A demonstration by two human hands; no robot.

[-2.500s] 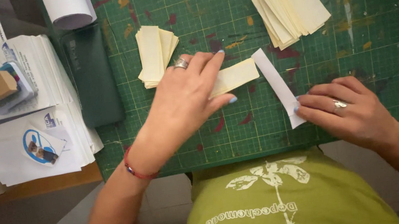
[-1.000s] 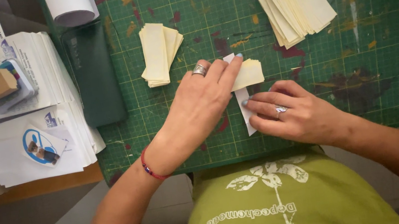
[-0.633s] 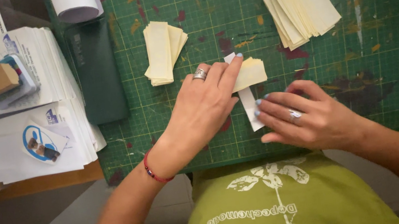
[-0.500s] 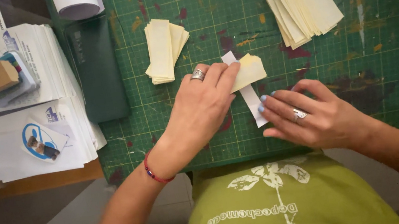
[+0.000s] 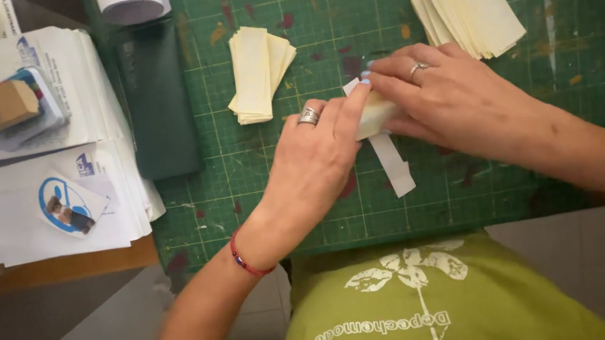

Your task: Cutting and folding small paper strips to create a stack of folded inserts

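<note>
**Both hands pressed on a small cream slip over a white strip**

I see both hands meeting mid-mat. The left hand (image 5: 315, 161) comes in from the lower left, its fingers (image 5: 346, 110) flat and together on the near end of a cream slip (image 5: 376, 112). The right hand (image 5: 447, 98) reaches in from the right and covers the slip's far side, fingers close together and pressing down rather than pinching. The slip sits directly under both sets of fingertips, so neither hand is nearer; most of it is hidden.

A white strip (image 5: 392, 166) runs under the slip, its long axis going from the top left toward me and slightly right. Its lower end pokes out below the hands, and a small corner shows above them.

All of this lies on the green mat (image 5: 543, 156). A cream stack (image 5: 256, 74) sits just up-left of the left hand, and a larger fanned stack (image 5: 467, 8) lies just above the right hand.
</note>
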